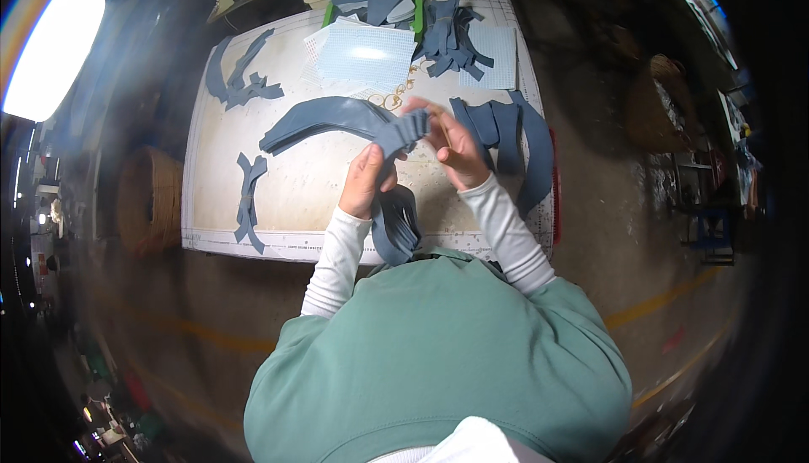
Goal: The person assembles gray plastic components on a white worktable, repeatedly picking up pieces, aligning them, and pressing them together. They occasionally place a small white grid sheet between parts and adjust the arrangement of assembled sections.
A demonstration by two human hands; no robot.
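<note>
Both hands are up over the near-middle of the table (211, 210), working a stack of grey-blue curved strips (403, 136). Left hand (364, 181) is clamped round the stack from the left, fingers wrapped, thumb side up; the lower end of the bundle hangs down past the wrist toward the table edge & the green sweatshirt. Right hand (453, 144) is closed on the top end of the same stack, fingertips pinching the fanned strip ends. Hands sit close together, w/ the strips between them.

Just left of the hands, a long curved pile of strips (324, 117) lies on the table, its right end touching the held stack. Right of the hands, another pile of dark strips (510, 139) runs down toward the right table edge. Further left: a small loose heap (240, 84) near the far-left corner, & two crossed strips (249, 198) near the front-left. At the far side: pale blue mesh sheets (362, 54), a tangle of strips (451, 37) beside them, & a green tray (416, 4) w/ grey pieces in it. A woven basket (147, 202) stands on the floor left of the table.
</note>
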